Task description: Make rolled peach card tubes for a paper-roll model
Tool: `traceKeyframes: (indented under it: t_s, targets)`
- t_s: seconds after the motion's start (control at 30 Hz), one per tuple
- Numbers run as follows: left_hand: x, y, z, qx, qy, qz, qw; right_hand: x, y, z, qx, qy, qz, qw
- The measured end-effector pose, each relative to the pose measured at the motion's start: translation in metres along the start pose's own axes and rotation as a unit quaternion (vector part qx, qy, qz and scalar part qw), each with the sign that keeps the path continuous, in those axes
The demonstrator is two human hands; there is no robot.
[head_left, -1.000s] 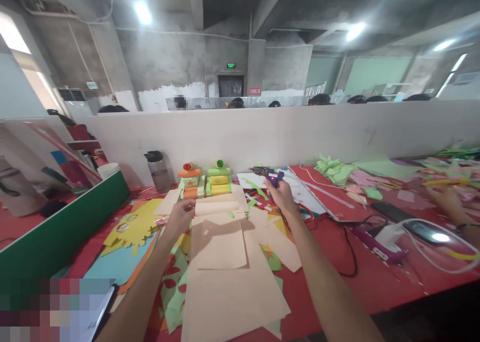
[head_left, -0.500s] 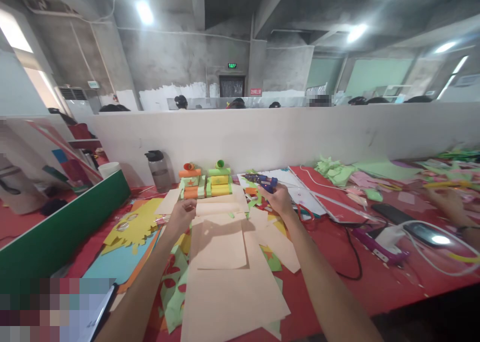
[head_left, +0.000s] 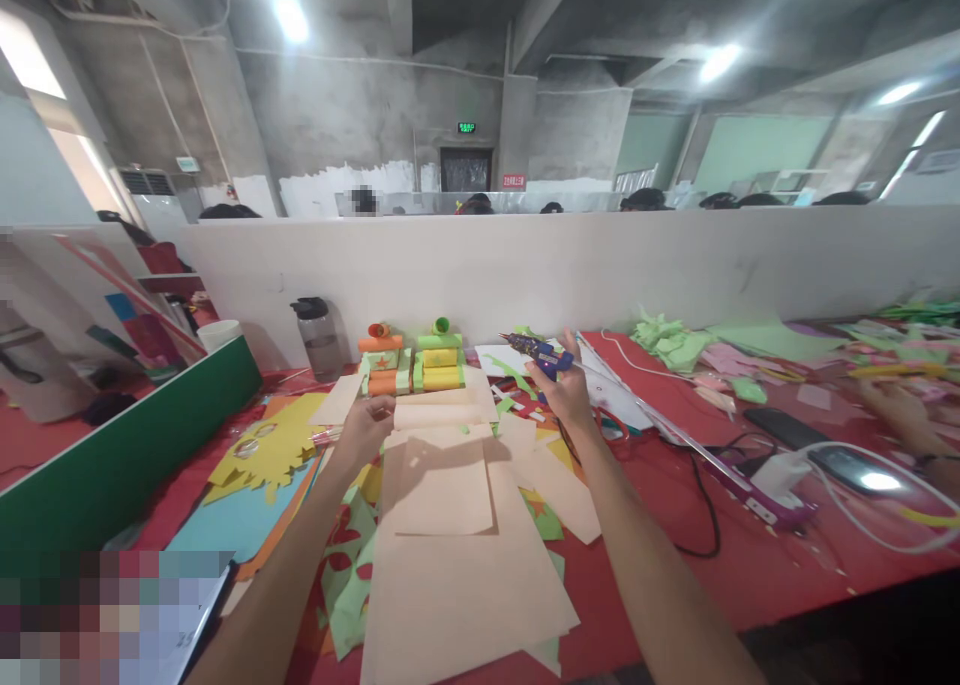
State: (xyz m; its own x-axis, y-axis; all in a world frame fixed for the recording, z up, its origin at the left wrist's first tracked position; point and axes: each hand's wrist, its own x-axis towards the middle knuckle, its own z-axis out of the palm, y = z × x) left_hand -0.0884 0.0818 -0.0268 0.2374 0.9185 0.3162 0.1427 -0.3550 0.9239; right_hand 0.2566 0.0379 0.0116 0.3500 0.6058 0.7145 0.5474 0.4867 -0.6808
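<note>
My right hand (head_left: 568, 395) is closed round the handle of a blue hot glue gun (head_left: 549, 360), whose nozzle points left. The gun is over the far side of the table, above green paper scraps. My left hand (head_left: 369, 425) pinches the left end of a curled cream paper piece (head_left: 439, 413). Nearer me lies a small cream square (head_left: 448, 495) on larger cream sheets (head_left: 457, 595). Just beyond the curled piece stand two paper models built from rolled tubes, one orange and green (head_left: 384, 367), the other green and yellow (head_left: 440, 363).
A water bottle (head_left: 316, 340) and a white cup (head_left: 219, 336) stand at the back left, near a green divider (head_left: 135, 455). Yellow cut paper (head_left: 277, 445) lies left. A purple power strip (head_left: 776, 505), cables and a phone (head_left: 855, 468) are right, beside another person's hand (head_left: 892, 410).
My right hand has shifted the glue gun rightward and tilted it, with its nozzle higher. My left hand has hardly moved and still pinches the cream paper.
</note>
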Motion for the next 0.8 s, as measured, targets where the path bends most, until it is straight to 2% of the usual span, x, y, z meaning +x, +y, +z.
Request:
traceKeyframes:
  t_s: [0.13,0.3,0.43,0.7,0.8]
  targets:
    - [-0.002,0.003,0.0,0.002,0.002,-0.004,1.0,-0.001,0.001,0.0,-0.01,-0.001,-0.002,1.0]
    - [-0.004,0.012,0.003,-0.007,0.007,-0.01,1.0,-0.003,0.001,-0.002,-0.033,0.001,0.07,0.997]
    - [-0.005,0.016,0.004,-0.004,0.015,-0.012,1.0,-0.003,0.0,-0.003,-0.061,0.023,0.101,0.993]
    - [-0.006,0.014,0.004,0.005,0.007,-0.008,1.0,0.003,0.023,0.0,-0.059,-0.021,0.153,0.986]
    - [-0.005,0.013,0.003,0.008,0.007,-0.007,1.0,0.004,0.027,-0.003,-0.068,-0.018,0.158,0.985]
